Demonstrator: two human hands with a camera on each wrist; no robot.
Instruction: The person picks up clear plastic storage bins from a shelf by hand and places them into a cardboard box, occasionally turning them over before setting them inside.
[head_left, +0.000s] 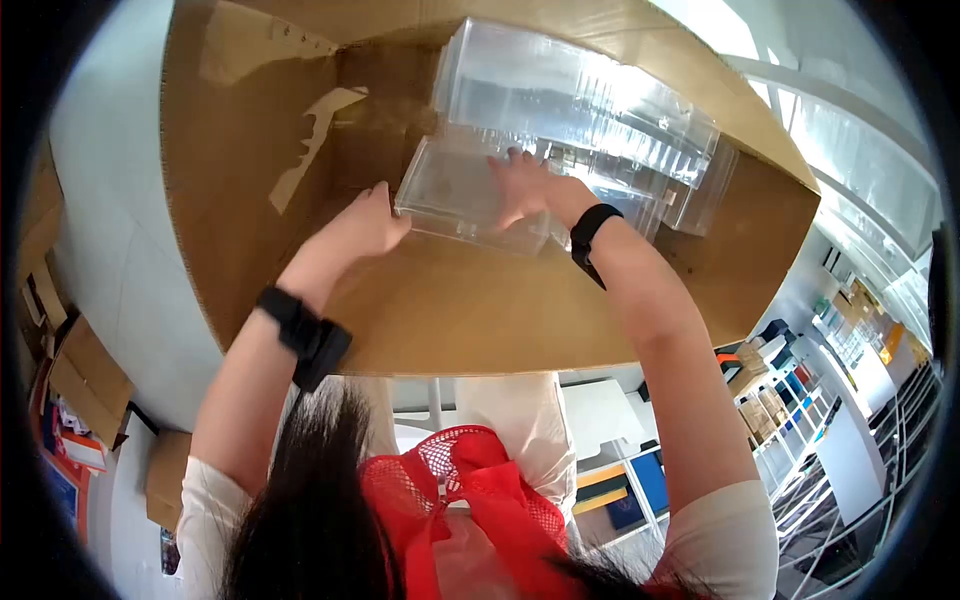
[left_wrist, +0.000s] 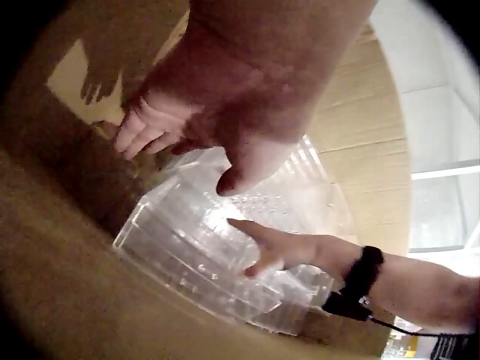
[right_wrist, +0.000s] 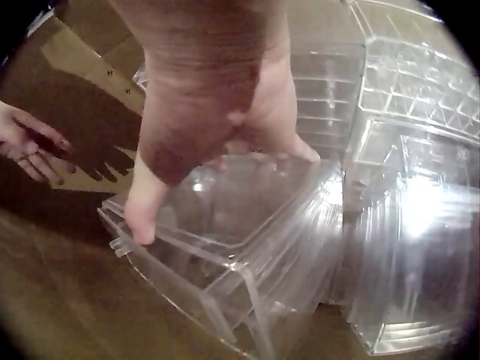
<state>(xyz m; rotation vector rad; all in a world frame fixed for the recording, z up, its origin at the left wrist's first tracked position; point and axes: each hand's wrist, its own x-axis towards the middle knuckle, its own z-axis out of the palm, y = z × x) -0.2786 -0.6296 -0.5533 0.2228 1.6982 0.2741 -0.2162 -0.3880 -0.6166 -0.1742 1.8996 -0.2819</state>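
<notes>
A clear plastic box [head_left: 455, 185] lies low inside a large cardboard carton, beside other clear boxes. My right hand [head_left: 528, 188] spans this box from above. In the right wrist view its thumb [right_wrist: 142, 214] bends over the near edge, with the fingertips partly hidden at the opposite side. My left hand [head_left: 372, 222] hovers by the left end of the same box, fingers loosely bent and nothing in them. The left wrist view shows that hand [left_wrist: 225, 105] above the plastic, thumb apart from the fingers.
Stacked clear plastic containers [head_left: 570, 85] fill the back and right of the carton [head_left: 480, 310]; some have divided compartments [right_wrist: 420, 82]. Torn tape [head_left: 315, 140] sticks to the left inner wall. The carton's near edge stands close to the person's lap. A white shelf [head_left: 795, 410] is farther right.
</notes>
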